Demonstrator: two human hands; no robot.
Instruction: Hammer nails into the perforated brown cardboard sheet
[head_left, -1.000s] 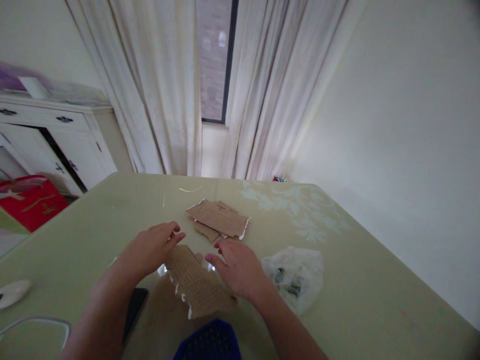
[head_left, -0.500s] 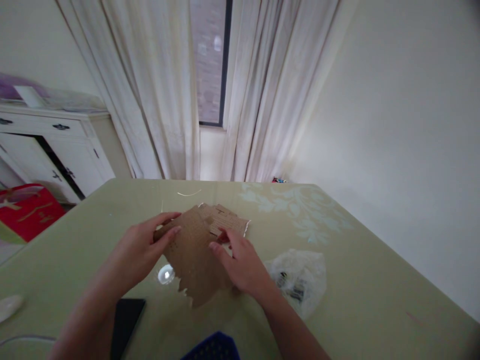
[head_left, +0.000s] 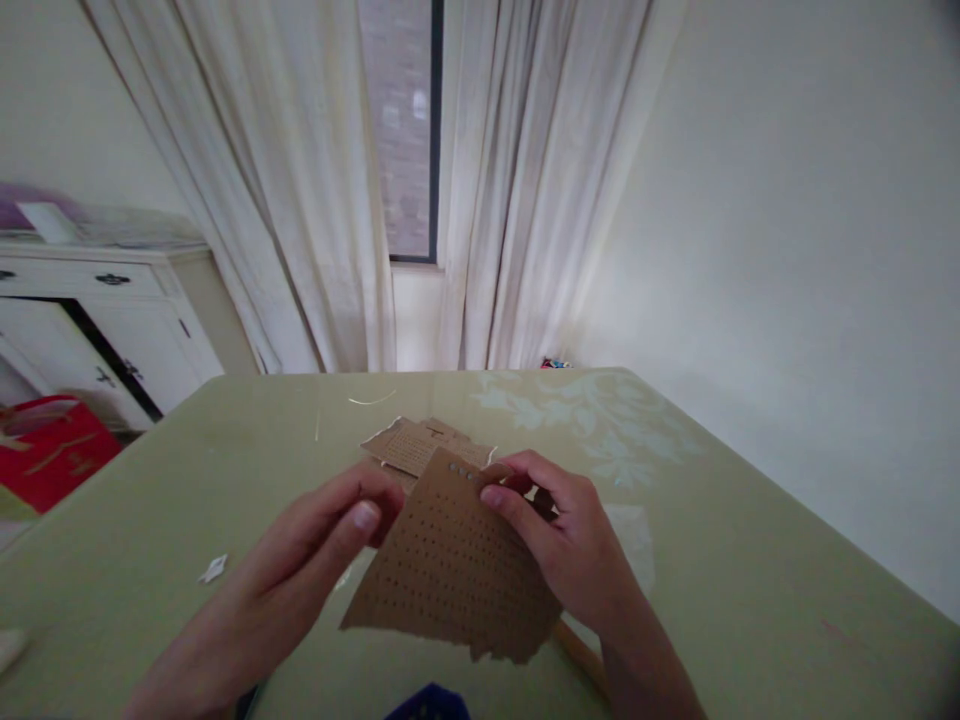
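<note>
A torn piece of brown cardboard (head_left: 454, 570), marked with rows of small dark dots, is tilted up above the table. My right hand (head_left: 574, 530) pinches its upper right edge between thumb and fingers. Beside the left edge is my left hand (head_left: 322, 550), thumb apart from its bent fingers, whose tips are partly hidden at the cardboard's edge; it does not grip the piece. Behind, more torn cardboard pieces (head_left: 420, 445) with printed lines lie on the table in a small overlapping pile.
A clear plastic bag (head_left: 634, 540) shows partly behind my right arm on the table (head_left: 750, 560). A white scrap (head_left: 214, 569) lies to the left. Something dark blue (head_left: 429, 703) is at the bottom edge. Beyond stand a white cabinet (head_left: 172, 320) and a red bag (head_left: 56, 450).
The cardboard piece has been turned, so its dotted face now shows. My left hand has let go of its edge, while my right hand has moved right and grips its upper corner.
</note>
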